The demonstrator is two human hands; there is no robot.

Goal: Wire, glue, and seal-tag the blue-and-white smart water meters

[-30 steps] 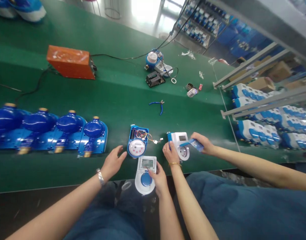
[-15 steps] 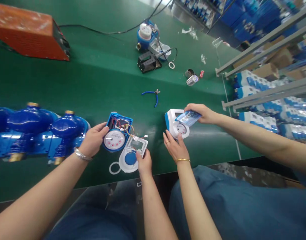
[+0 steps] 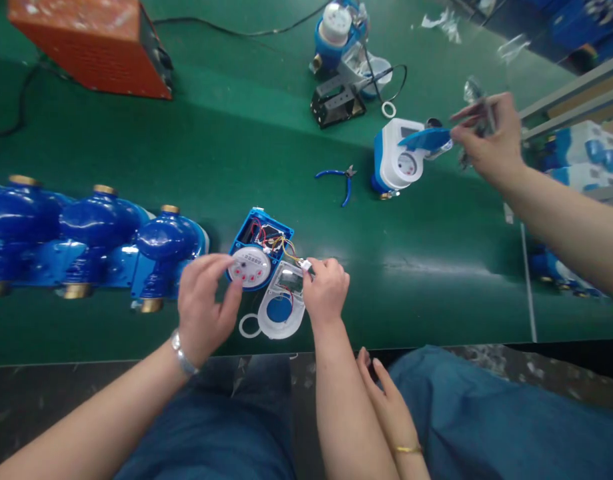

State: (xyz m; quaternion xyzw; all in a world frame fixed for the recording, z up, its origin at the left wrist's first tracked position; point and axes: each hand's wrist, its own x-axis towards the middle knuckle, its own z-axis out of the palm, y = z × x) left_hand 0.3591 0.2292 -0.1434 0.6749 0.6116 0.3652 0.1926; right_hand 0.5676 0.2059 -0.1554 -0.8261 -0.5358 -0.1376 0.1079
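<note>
Handwork on an opened meter. The blue meter body (image 3: 264, 241) lay near the middle of the worktop (image 3: 416, 253), just right of the row of blue meters (image 3: 169, 233), its dial (image 3: 251, 268) facing up. The white cover (image 3: 279, 291) lay inner side up at its near right, beside a white ring (image 3: 241, 325). Half a second earlier the left hand (image 3: 209, 303) had gripped the body's edge and the right hand (image 3: 327, 290) the cover; by this moment the left had let go and stood open by the dial, contact uncertain, while the right pinched a white connector (image 3: 305, 265) on the thin wires (image 3: 285, 245). Attention had thus passed from placing the parts to their wiring; whether the connector was joined could not be told. Farther right, a closed meter (image 3: 386, 157) had been shifted away, a co-worker's hand (image 3: 493, 137) at its raised blue flap (image 3: 426, 139).
</note>
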